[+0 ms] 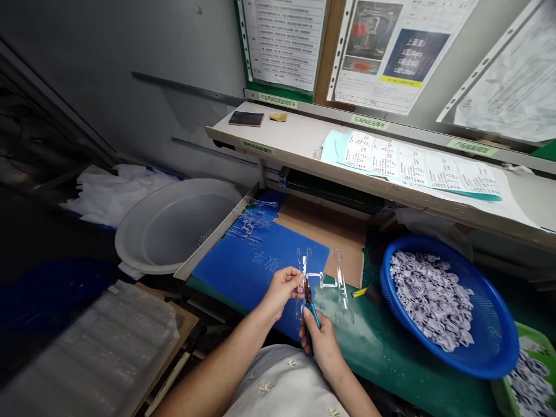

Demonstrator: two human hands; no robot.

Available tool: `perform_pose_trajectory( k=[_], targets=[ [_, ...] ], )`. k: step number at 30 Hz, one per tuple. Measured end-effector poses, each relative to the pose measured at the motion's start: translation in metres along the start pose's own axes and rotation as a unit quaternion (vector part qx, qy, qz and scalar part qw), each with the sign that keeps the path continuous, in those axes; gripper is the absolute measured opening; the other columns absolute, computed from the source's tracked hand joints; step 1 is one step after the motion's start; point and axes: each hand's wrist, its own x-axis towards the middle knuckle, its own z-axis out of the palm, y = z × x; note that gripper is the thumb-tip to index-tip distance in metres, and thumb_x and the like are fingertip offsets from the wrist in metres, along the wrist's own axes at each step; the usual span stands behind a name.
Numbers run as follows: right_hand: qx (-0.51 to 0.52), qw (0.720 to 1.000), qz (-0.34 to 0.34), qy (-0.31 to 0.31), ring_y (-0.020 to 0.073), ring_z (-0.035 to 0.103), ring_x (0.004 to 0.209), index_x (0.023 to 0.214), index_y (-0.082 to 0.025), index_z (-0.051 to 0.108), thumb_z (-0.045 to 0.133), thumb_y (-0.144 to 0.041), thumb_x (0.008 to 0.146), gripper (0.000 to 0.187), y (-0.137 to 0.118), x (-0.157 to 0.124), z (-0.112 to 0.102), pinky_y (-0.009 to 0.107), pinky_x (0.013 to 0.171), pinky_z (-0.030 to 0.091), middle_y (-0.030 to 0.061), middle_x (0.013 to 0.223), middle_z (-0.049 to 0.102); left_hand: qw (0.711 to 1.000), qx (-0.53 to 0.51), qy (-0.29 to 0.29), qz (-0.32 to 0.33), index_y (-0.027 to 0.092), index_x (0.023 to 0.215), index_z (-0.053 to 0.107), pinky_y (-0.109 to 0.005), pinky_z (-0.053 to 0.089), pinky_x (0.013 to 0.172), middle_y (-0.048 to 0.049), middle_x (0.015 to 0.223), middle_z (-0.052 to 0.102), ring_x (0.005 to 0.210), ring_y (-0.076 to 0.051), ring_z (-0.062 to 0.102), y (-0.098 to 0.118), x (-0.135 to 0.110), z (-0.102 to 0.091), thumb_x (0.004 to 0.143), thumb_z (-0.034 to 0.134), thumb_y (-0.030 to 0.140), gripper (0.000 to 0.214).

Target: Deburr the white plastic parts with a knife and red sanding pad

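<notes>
Our left hand (283, 286) pinches the clear part (340, 278), lengthwise away from us; our right hand (320, 343) grips cutters (310, 303), tips just beside.

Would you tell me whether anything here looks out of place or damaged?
Nothing stands out: left hand holds the clear part, right hand the cutters, and the small pieces lie inside the blue basket.

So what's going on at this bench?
A person at a workbench holds a clear plastic moulding in the left hand and blue-handled cutters in the right hand, the cutter tip set against the moulding's thin runner. A blue basket of small pale pieces sits to the right, a white basin to the left.
</notes>
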Motion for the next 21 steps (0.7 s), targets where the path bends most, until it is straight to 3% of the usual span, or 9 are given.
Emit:
perform_pose_trajectory(
  k=[5, 11, 17, 21],
  targets=[
    [0.009, 0.996, 0.087, -0.017, 0.0085, 0.048, 0.038, 0.074, -0.019, 0.054, 0.059, -0.087, 0.062, 0.069, 0.018, 0.022, 0.009, 0.02, 0.036, 0.039, -0.0035, 0.051, 0.056, 0.998, 0.005, 0.044, -0.045, 0.013, 0.081, 0.06, -0.023, 0.051, 0.055, 0.0021, 0.067, 0.06, 0.057, -0.009, 0.056, -0.03, 0.018, -0.021, 0.085, 0.07, 0.033, 0.022],
    [0.021, 0.985, 0.167, -0.047, 0.0023, 0.024, 0.033, 0.072, -0.022, 0.044, 0.06, -0.092, 0.051, 0.075, 0.037, 0.045, 0.026, 0.015, 0.03, 0.017, -0.0122, 0.045, 0.037, 0.988, 0.008, 0.087, -0.128, 0.013, 0.106, 0.063, -0.032, 0.057, 0.07, -0.0053, 0.099, 0.066, 0.08, -0.016, 0.065, -0.061, 0.04, -0.052, 0.093, 0.06, 0.03, 0.022],
    [-0.062, 0.983, 0.166, -0.043, 0.0033, 0.022, 0.034, 0.071, -0.024, 0.039, 0.059, -0.094, 0.046, 0.076, 0.063, 0.067, 0.045, 0.017, 0.032, 0.016, -0.0138, 0.045, 0.029, 0.972, -0.039, 0.155, -0.174, 0.014, 0.115, 0.061, -0.039, 0.058, 0.079, -0.0083, 0.111, 0.065, 0.092, -0.02, 0.066, -0.079, 0.05, -0.07, 0.093, 0.061, 0.032, 0.028],
    [-0.183, 0.974, 0.13, -0.022, 0.0108, 0.037, 0.034, 0.07, -0.025, 0.047, 0.049, -0.094, 0.055, 0.071, 0.067, 0.081, 0.046, 0.026, 0.033, 0.031, -0.0076, 0.045, 0.041, 0.951, -0.081, 0.248, -0.166, 0.014, 0.113, 0.062, -0.038, 0.058, 0.078, -0.008, 0.11, 0.066, 0.092, -0.019, 0.066, -0.09, 0.046, -0.1, 0.093, 0.061, 0.031, 0.027]
  ],
)
